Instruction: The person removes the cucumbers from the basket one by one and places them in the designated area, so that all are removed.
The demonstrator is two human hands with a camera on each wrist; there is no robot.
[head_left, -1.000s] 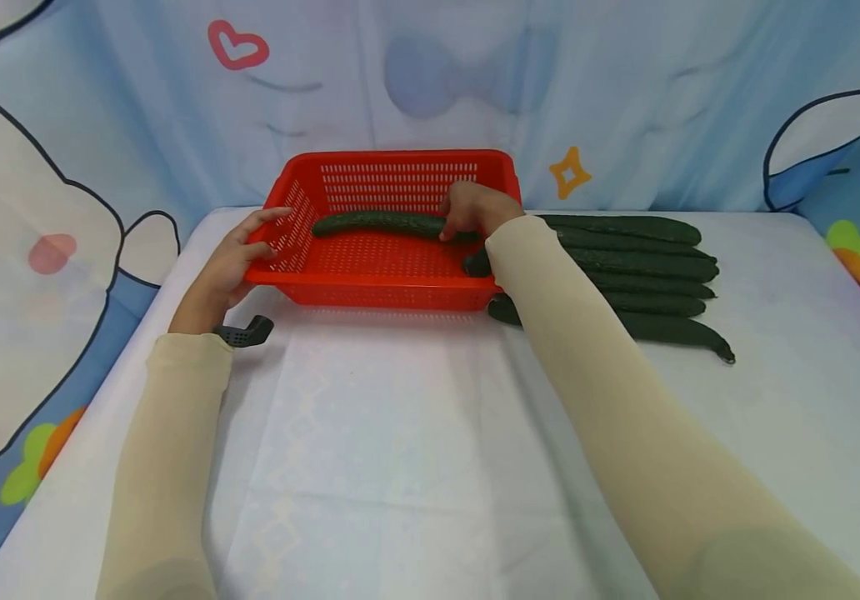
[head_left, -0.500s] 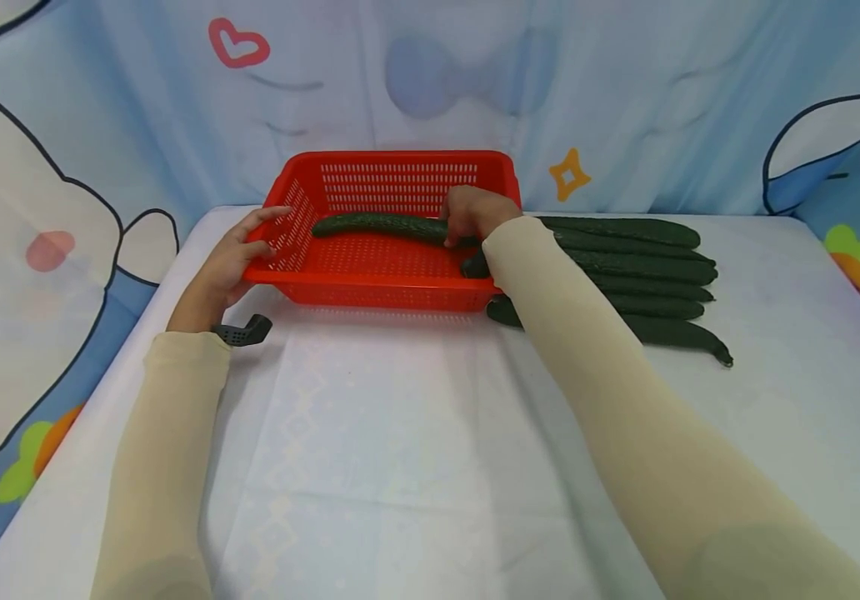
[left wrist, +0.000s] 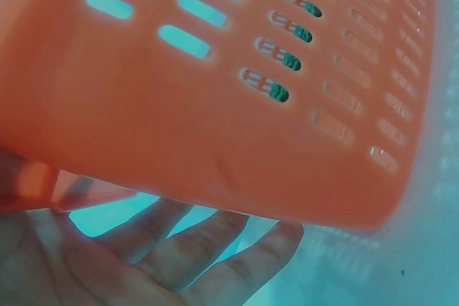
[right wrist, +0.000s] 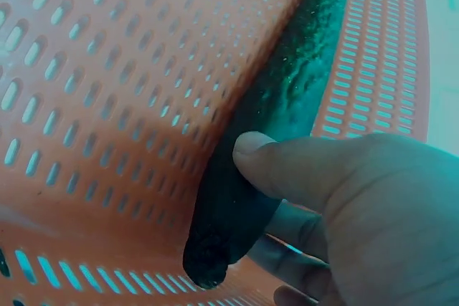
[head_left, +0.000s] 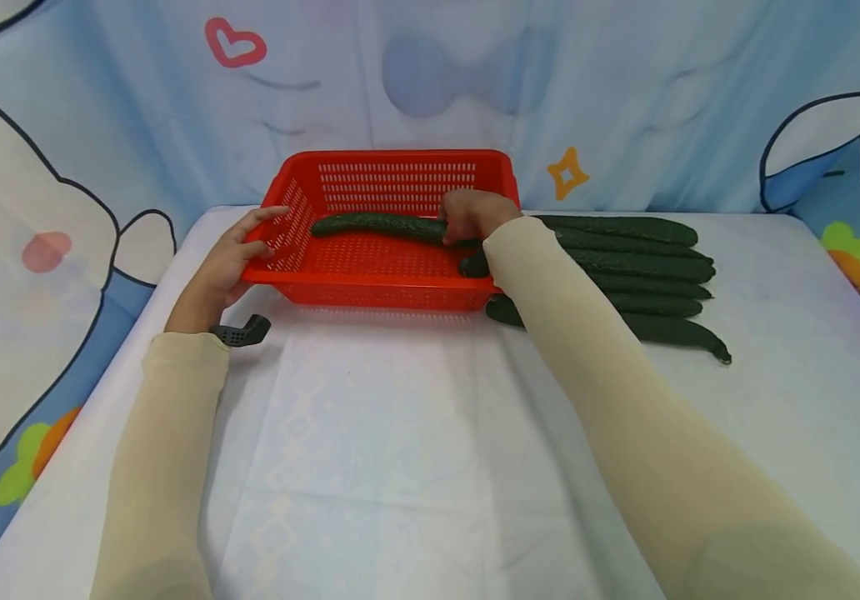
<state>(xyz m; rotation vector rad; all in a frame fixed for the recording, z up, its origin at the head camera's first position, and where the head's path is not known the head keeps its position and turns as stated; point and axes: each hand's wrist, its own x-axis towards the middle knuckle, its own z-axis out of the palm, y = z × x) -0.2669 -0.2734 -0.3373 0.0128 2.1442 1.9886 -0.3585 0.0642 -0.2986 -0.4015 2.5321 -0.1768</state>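
Observation:
A dark green cucumber [head_left: 377, 222] lies lengthwise inside the red plastic basket [head_left: 385, 296] in the head view. My right hand [head_left: 478, 208] pinches its right part; in the right wrist view the thumb presses on the cucumber [right wrist: 287, 98] near its end, with fingers curled behind. Just below that hand a dark green tip [head_left: 475, 263] shows; whether it belongs to the same cucumber I cannot tell. My left hand [head_left: 223, 262] grips the basket's left rim. In the left wrist view, its fingers [left wrist: 244, 266] reach under the rim's edge.
Several cucumbers [head_left: 640, 265] lie side by side on the white-covered table [head_left: 370, 433], right of the basket and partly behind my right sleeve [head_left: 625, 383]. A blue printed curtain [head_left: 310, 100] hangs directly behind the basket.
Almost nothing differs. The head view has shifted very slightly; both hands, the cucumber and the basket keep their places.

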